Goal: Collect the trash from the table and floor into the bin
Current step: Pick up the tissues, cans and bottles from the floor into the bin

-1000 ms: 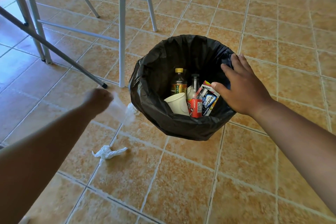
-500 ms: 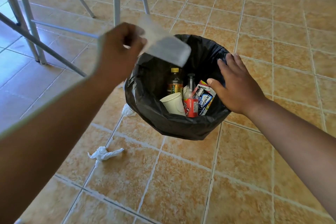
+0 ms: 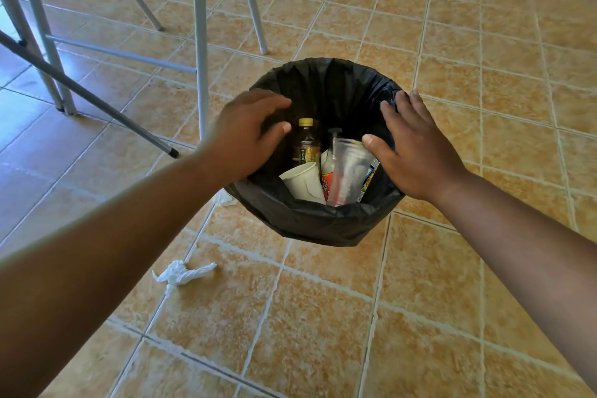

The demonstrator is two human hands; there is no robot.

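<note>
A: Quick pass. Left hand (image 3: 248, 136) hovers over the near-left rim of the bin (image 3: 310, 226), fingers spread and loosely curled, nothing in them. Empty.

B: Right hand (image 3: 416, 152)?

A: Flat on the far-right rim, fingers splayed over the black liner, thumb pointing inward toward the trash. It looks like it's steadying the bin, not gripping any item.

B: What's in the bin?

A: Between the two thumbs: a tea bottle (image 3: 305, 145) just off the left thumb tip, a white paper cup (image 3: 303, 182) below it, a clear plastic cup (image 3: 350, 171) right under the right thumb, and a second bottle (image 3: 333, 139) behind that. Colourful packaging peeks out past the clear cup, can't read it.

B: So progress?

A: Partway, I'd judge. Several items are already binned. Still left on the floor: a crumpled tissue (image 3: 182, 273) well behind the left wrist, near the forearm, and a second white scrap (image 3: 223, 199) tucked against the bin's outer wall just below the left wrist.

B: Table?

A: Only its underside and the legs (image 3: 200, 42) show beyond the left fingertips, top not visible. Can't tell if trash remains up there.

B: Next?

A: Probably the left hand goes for the nearer scrap, but that's a guess.
</note>
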